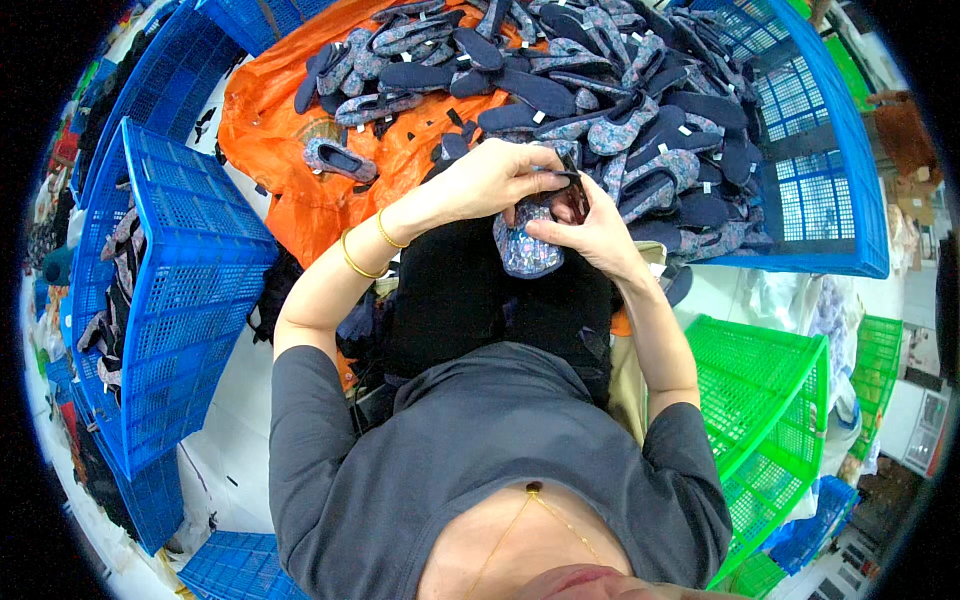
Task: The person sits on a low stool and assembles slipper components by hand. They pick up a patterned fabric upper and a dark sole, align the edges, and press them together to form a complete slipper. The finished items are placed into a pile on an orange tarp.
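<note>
A shiny patterned slipper with a dark edge is held above my lap, its rounded toe toward me. My right hand grips its side, with the thumb laid across the upper. At the far end, my left hand pinches the dark edge; part of the slipper is hidden behind the fingers. Just beyond both hands lies a big heap of blue floral slippers with dark soles and small white tags. One single slipper rests apart from the heap, on an orange plastic sheet.
A blue plastic crate borders the heap on the right. To my left stands another blue crate, beside one with patterned pieces inside. A green crate is close by my right elbow. Dark scraps lie on the white floor.
</note>
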